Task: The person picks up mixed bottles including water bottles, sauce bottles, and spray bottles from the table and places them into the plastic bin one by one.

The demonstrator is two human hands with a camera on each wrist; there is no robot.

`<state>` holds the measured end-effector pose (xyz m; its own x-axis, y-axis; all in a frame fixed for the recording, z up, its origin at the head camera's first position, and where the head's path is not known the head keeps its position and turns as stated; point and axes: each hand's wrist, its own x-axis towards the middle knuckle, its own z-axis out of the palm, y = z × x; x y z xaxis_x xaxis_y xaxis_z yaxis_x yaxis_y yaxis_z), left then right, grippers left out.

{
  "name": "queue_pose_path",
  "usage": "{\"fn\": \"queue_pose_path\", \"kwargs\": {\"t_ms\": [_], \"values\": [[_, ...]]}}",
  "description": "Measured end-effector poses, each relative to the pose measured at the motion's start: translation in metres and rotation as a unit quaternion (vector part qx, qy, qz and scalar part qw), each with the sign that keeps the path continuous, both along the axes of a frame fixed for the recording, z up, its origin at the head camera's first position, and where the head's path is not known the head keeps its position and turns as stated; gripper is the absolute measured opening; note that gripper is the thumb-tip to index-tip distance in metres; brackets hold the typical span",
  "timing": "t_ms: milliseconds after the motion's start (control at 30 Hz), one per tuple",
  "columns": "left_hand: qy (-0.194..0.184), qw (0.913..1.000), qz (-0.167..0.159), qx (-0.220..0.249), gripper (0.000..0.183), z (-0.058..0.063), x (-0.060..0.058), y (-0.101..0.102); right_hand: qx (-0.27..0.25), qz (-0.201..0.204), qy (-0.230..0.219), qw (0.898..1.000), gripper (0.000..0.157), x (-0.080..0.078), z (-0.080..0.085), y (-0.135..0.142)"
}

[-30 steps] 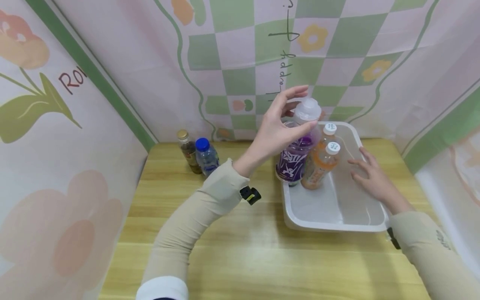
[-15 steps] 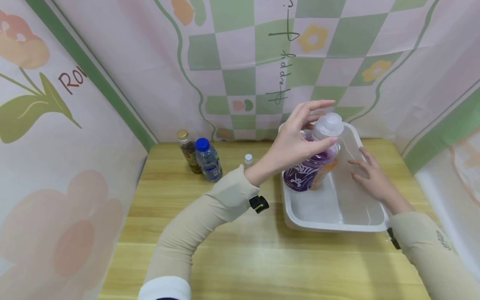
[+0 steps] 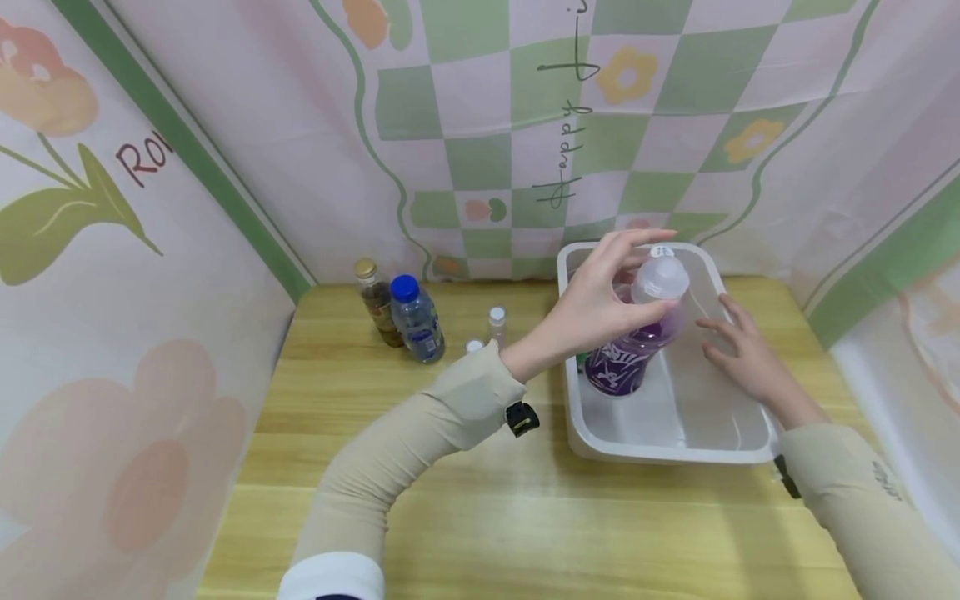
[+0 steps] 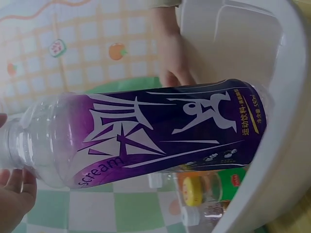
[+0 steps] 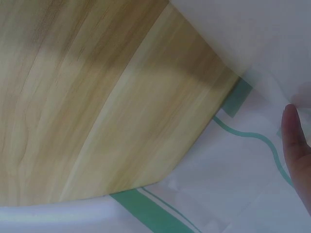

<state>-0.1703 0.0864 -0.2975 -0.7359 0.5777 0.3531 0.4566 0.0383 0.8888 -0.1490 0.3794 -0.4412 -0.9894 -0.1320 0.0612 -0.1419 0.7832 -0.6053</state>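
My left hand (image 3: 588,304) grips a drink bottle with a purple label (image 3: 617,367) near its clear cap, thumb on the near side and fingers behind. The bottle is tilted and its base is inside the white plastic bin (image 3: 675,455). In the left wrist view the purple label (image 4: 165,128) fills the middle, the hand at the neck end. Behind it, a yellow-capped bottle with a green label (image 4: 231,183) and white-capped bottles show partly. My right hand (image 3: 742,354) is at the bin's right rim, fingers loosely spread, holding nothing.
Left of the bin, a gold-capped bottle (image 3: 380,307) and a blue-capped bottle (image 3: 418,325) stand on the wooden table (image 3: 480,533). Small white-topped bottles (image 3: 497,317) show just beyond my left forearm. A patterned cloth wall (image 3: 480,108) rises behind the table.
My left hand has carried the purple-labelled bottle rightward, toward me and down into the bin. White-topped bottles behind the forearm have come into sight. My right hand stays put.
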Motion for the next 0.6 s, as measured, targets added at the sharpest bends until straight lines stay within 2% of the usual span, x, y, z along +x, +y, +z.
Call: {"fn": "queue_pose_path", "kwargs": {"t_ms": [200,267,400,600], "values": [[0.008,0.9997,0.011,-0.021,0.065,-0.015,-0.002,0.001,-0.005,0.001,0.013,1.000,0.041,0.000,-0.001,0.001],[0.000,0.9993,0.013,-0.034,0.065,-0.020,-0.003,0.001,-0.005,0.001,0.017,1.000,0.041,0.000,-0.002,0.001],[-0.017,0.9983,0.012,-0.055,0.066,-0.032,-0.003,0.001,0.004,-0.004,0.007,1.000,0.041,0.000,-0.001,0.001],[-0.009,0.9963,0.017,-0.084,0.065,-0.051,-0.004,0.000,0.007,-0.005,0.004,1.000,0.041,0.002,0.000,-0.001]]}}
